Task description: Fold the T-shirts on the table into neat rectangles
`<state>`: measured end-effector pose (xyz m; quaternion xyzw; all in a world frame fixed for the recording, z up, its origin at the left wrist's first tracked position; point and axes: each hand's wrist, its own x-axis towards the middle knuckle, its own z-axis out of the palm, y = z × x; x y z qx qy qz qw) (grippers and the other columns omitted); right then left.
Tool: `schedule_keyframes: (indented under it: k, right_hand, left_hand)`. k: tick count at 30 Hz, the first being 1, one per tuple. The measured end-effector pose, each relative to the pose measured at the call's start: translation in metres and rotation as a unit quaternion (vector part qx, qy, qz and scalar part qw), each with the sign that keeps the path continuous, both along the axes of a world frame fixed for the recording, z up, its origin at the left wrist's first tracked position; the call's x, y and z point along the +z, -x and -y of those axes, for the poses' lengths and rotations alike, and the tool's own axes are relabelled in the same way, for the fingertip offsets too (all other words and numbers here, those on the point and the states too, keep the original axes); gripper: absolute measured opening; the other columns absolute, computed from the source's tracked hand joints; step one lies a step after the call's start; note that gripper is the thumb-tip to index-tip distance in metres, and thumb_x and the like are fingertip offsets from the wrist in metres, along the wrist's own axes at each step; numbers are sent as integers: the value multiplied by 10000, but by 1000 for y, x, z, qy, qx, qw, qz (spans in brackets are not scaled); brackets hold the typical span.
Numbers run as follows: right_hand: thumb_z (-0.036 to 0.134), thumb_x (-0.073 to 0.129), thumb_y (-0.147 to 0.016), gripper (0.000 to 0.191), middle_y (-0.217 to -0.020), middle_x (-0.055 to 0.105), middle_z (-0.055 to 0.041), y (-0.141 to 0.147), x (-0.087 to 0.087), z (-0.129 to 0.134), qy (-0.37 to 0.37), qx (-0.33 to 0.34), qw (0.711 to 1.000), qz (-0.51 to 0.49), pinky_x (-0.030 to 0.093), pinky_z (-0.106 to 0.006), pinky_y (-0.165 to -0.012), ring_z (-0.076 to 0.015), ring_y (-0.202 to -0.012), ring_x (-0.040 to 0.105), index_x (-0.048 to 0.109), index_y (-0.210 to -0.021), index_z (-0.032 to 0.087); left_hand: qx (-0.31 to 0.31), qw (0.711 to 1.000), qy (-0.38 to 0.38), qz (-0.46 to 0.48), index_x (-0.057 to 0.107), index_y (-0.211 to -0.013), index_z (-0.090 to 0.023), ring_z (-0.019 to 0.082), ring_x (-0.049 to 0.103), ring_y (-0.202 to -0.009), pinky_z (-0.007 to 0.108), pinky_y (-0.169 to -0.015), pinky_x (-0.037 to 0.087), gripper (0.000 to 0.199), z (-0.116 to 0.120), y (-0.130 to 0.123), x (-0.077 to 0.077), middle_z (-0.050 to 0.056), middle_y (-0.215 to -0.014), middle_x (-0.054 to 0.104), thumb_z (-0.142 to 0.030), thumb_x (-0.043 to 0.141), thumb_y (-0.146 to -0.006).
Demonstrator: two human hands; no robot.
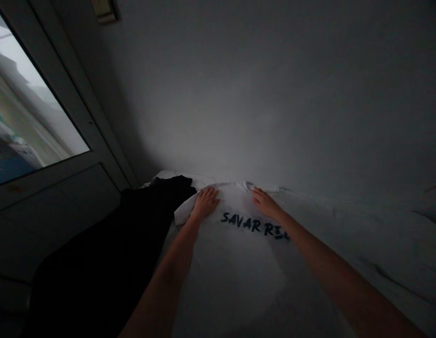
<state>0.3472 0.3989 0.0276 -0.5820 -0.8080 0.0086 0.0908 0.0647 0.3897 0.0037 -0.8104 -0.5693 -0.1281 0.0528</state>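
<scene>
A white T-shirt (232, 277) lies spread flat, with dark brush-style lettering (255, 226) reading "SAVAR RI" and more letters hidden or unclear. My left hand (205, 203) presses palm down on the shirt near its left shoulder and folded sleeve. Near the collar, my right hand (265, 203) rests flat on the fabric with its fingers apart. Neither hand holds anything. The shirt's collar (228, 185) lies just beyond my hands.
A black garment (108, 249) lies heaped beside the shirt on the left. White bedding (362, 249) stretches to the right. A grey wall (260, 94) rises behind, and a door with a glass pane (31, 103) stands at the left.
</scene>
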Motion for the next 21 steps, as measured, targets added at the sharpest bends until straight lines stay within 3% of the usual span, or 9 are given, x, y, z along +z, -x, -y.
schedule_keyframes:
  k: [4,7,10,14,16,19,21]
  right_hand:
    - [217,289,-982,509,-1536,401,-150,91,-5,-38,15,45,999,-11,266,-377,-1180,-215,-1432,347,476,-1435,79]
    - [323,262,-1015,547,-1569,331,-169,123,-16,-48,6,19,1000,-7,240,-442,-1181,-260,-1452,303,400,-1485,77]
    - [497,251,-1014,629,-1616,230,-124,127,-27,-48,13,-15,1000,8,179,-499,-1189,-295,-1477,229,310,-1541,160]
    - [591,195,-996,689,-1632,191,-97,124,-29,-48,37,-18,999,5,134,-490,-1197,-283,-1492,177,264,-1559,200]
    - [599,189,-991,698,-1632,193,-96,123,-28,-48,43,-16,999,-5,128,-487,-1198,-285,-1492,178,272,-1557,198]
    - [600,192,-987,698,-1634,188,-97,124,-26,-49,45,-12,999,-21,120,-487,-1198,-281,-1495,165,281,-1553,200]
    - [595,199,-987,697,-1636,179,-98,124,-26,-49,48,-11,998,-30,116,-488,-1196,-281,-1497,156,278,-1554,198]
  left_hand:
    - [-3,1000,-1,16,483,-1423,-221,269,354,-1431,491,-1180,275,467,-1,3,-1,91,-1518,446,-382,419,-989]
    - [-4,999,0,43,507,-1384,-194,256,376,-1414,462,-1182,282,448,-2,2,-3,105,-1493,475,-369,472,-973]
    - [30,995,-19,90,517,-1344,-169,241,424,-1366,402,-1139,350,416,-1,0,1,130,-1462,490,-308,514,-951]
    - [189,971,-39,141,566,-1268,-177,267,517,-1237,411,-1033,432,347,1,9,19,145,-1325,573,-231,495,-932]
    - [248,957,14,147,573,-1271,-180,294,537,-1209,437,-999,439,368,-3,20,31,159,-1305,581,-232,512,-912]
    - [222,951,155,151,613,-1245,-183,286,580,-1162,376,-947,457,422,-19,39,48,140,-1271,618,-277,632,-834]
    - [181,946,224,147,697,-1092,-162,271,633,-1058,321,-873,479,373,-33,48,58,106,-1110,695,-296,723,-745]
